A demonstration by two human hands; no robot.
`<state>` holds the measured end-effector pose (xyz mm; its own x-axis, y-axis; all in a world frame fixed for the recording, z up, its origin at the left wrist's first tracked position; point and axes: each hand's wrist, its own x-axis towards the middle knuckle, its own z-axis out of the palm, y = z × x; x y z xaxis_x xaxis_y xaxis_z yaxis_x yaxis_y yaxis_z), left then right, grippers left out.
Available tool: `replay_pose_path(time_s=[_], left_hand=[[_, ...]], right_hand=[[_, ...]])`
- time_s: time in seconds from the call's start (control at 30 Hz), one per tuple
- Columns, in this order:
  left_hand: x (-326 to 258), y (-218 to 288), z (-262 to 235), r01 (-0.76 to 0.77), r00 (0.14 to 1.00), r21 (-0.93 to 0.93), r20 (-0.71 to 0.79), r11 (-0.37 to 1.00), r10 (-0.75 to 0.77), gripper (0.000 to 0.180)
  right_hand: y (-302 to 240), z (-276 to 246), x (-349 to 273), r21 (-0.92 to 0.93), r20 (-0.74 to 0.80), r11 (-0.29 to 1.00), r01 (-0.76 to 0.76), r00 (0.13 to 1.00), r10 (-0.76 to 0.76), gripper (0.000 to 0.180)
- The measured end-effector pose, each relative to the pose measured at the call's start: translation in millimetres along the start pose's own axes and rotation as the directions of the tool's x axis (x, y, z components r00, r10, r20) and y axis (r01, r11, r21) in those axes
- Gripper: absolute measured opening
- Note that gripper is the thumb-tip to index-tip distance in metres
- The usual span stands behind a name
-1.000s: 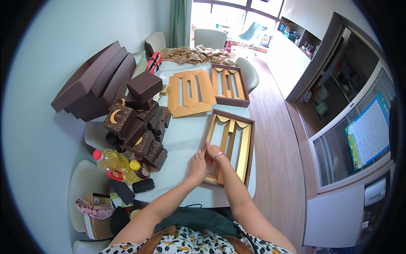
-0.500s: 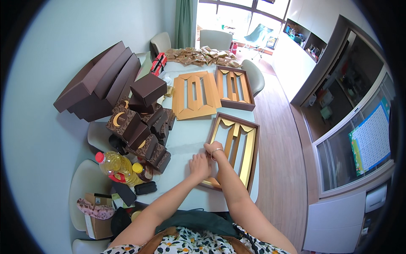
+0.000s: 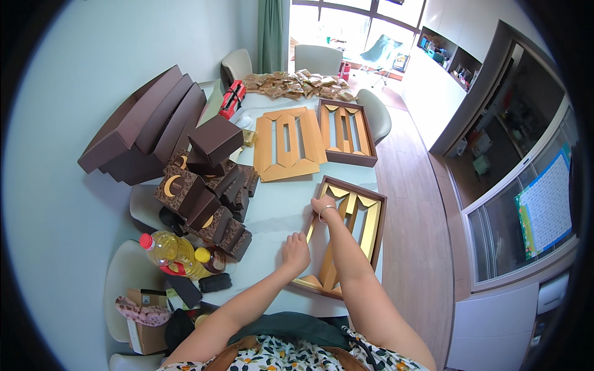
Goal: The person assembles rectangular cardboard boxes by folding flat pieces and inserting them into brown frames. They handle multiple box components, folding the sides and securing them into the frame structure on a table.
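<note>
A shallow dark brown box [image 3: 378, 232] with a gold folded insert [image 3: 369, 235] lies at the table's near right edge. My right hand [image 3: 324, 205] has its fingers closed on the upper part of the box's left side, where wall and insert meet; the fingertips are partly hidden. Beside the same wall, lower down, my left hand [image 3: 296, 252] rests with its fingers curled in and nothing visible in them. Beyond it lie a flat gold insert [image 3: 263, 145] and a second brown box [image 3: 371, 145] with an insert in it.
Small wrapped packets [image 3: 291, 85] pile up at the far end. On the left are patterned small boxes [image 3: 179, 190], large brown lids [image 3: 133, 123], an oil bottle [image 3: 170, 250] and a black case [image 3: 215, 282]. Chairs [image 3: 374, 114] stand around the table [image 3: 266, 216].
My right hand has moved farther along the box's left wall. My left hand's fingers have curled in, and the near box sits slightly closer to me. The view has shifted a little.
</note>
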<state>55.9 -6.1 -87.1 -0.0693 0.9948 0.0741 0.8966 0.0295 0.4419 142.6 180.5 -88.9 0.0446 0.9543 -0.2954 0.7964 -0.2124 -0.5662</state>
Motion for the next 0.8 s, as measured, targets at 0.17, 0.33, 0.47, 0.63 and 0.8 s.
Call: replay_pose_path(time_s=[0.17, 0.33, 0.47, 0.63, 0.8], left_hand=[[-1, -3, 1, 0.027, 1.0, 0.013, 0.008, 1.0, -0.027, 0.031], [-2, -4, 2, 0.015, 1.0, 0.006, -0.011, 1.0, -0.014, 0.03], [0, 1, 5, -0.001, 1.0, 0.031, -0.027, 1.0, 0.001, 0.031], [-3, -5, -1, 0.017, 0.999, 0.026, -0.027, 1.0, -0.017, 0.031], [-5, 2, -3, -0.007, 0.999, 0.021, -0.033, 1.0, 0.008, 0.029]], right_hand=[[-3, 4, -5, 0.041, -0.003, 0.999, 0.004, 1.0, -0.004, 0.056], [-4, -13, 6, 0.042, 0.049, 0.999, 0.012, 0.999, -0.014, 0.06], [0, -7, 17, -0.03, -0.009, 0.999, 0.014, 1.0, -0.014, 0.065], [-26, -55, 4, -0.267, 0.123, 0.951, 0.155, 0.984, -0.126, 0.065], [25, -90, 37, -0.428, -0.171, 0.872, 0.24, 0.925, -0.338, 0.059]])
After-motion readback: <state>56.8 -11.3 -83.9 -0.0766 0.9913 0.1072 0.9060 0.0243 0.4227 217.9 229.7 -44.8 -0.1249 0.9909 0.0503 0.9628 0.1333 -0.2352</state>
